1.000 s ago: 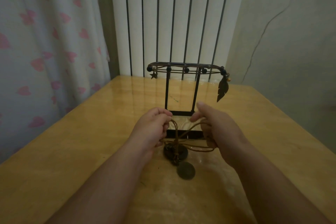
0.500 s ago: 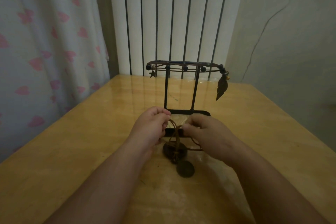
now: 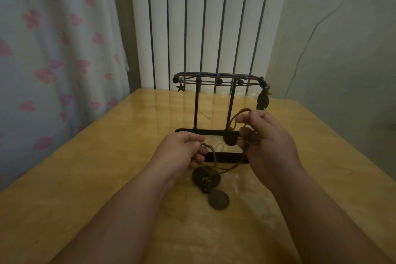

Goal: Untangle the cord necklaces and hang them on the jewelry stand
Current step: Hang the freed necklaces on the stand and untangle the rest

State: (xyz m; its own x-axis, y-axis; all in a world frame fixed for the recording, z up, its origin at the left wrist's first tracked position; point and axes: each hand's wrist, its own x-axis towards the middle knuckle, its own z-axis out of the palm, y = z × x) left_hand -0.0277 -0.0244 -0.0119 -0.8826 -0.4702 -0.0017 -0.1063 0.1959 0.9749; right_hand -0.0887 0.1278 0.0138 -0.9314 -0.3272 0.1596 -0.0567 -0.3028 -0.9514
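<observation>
Fingers [image 3: 198, 146] of left hand [image 3: 181, 153] are curled & pinching the tangled cord necklaces [image 3: 215, 159] low, just in front of the jewelry stand [image 3: 216, 80] base. Right hand [image 3: 271, 146] is clamped on a cord loop held higher, w/ an oval pendant [image 3: 230, 138] dangling beside it, in front of the stand's right post.

Head view (the only one): nothing from the tangle is on the stand yet. Two round disc pendants [image 3: 218, 199] lie on the desk [image 3: 85, 178] betw. the wrists, close together w/ a knotted bit betw. them. Stand carries a feather charm [image 3: 261, 100] & star charm [image 3: 180, 87].

Risks, my judgement:
- Pulling the hands apart hard prob. tightens the knot at the discs instead of freeing it.
- Raised loop is near the post & feather, so it could snag there or tip the light-looking stand.
- Discs may drag across the glossy desk.
- Light is dim, and I can't tell which strand belongs to which necklace, so the wrong one may get pulled.
</observation>
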